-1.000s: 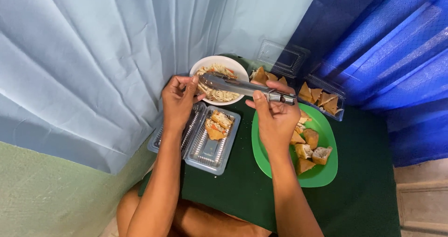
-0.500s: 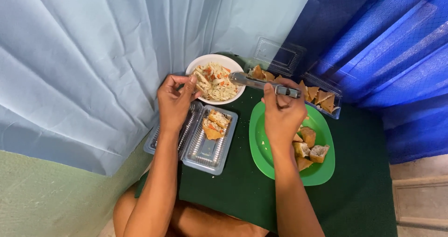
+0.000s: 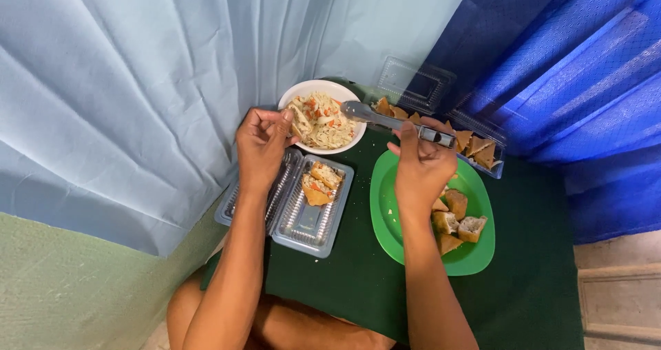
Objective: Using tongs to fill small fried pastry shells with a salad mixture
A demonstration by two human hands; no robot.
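Head view: the filling step looks in hand, with noodle salad going from the white bowl [image 3: 321,121] into a fried piece. The right hand [image 3: 421,167] is closed around metal tongs [image 3: 392,121] whose tips rest at the bowl's rim. The left hand [image 3: 261,143] pinches a small piece beside the bowl, above the clear tray [image 3: 313,209] holding 2 stuffed pieces. Next calls for lifting salad cleanly.
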